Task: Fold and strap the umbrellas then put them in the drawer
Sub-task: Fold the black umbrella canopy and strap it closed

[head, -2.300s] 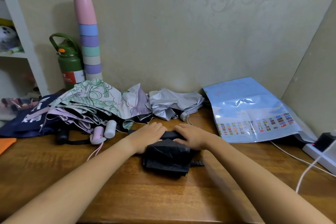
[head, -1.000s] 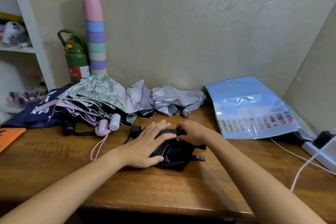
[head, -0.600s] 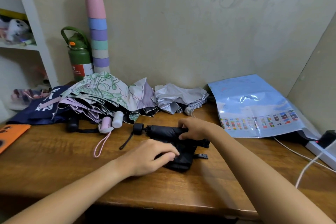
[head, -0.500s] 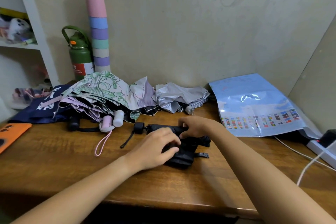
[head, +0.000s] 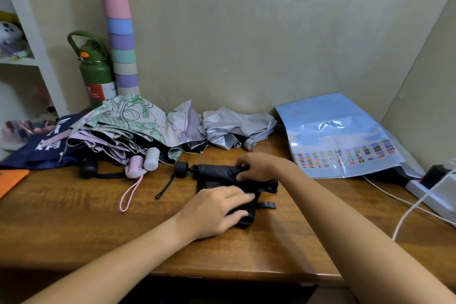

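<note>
**Two hands on the black umbrella**

Two hands work mid-surface. The black umbrella lies on the wooden surface, handle pointing left, with bare wood to its left and toward the near edge. Behind it, along the wall, lie a floral umbrella and a silver umbrella; a blue map sits to the right. The left hand lies palm-down on the loose black cloth, fingers curled onto its folds. The right hand reaches in from the right, its grip clamped on the rolled part.
</note>
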A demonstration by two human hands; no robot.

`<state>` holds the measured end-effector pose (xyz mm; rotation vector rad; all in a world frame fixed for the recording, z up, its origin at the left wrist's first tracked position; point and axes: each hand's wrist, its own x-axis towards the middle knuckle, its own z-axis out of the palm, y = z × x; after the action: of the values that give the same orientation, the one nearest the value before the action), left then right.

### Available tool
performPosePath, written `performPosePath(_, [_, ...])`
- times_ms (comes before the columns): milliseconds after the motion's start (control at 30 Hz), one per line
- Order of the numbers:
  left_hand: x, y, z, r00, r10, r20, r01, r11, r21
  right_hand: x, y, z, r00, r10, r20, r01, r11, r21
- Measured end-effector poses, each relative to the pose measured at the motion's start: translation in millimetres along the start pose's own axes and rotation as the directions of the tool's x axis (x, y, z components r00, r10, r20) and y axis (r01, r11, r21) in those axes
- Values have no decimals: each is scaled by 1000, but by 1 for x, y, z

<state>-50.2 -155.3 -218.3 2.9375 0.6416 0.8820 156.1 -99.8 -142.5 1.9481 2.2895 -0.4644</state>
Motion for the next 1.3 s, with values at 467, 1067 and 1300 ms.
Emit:
performPosePath(467, [34,41,-3,881,-463,100,402,843,357,-4,9,-7,992,-126,-26,127,991,44])
performPosePath(1067, [18,9,-1,837,-429,340,376,902,214,15,22,6,980,-166,-114,175,982,72])
performPosePath(1300, [-5,25,-7,643,-528,554,454,846,279,18,23,8,980,-160,-117,168,983,67])
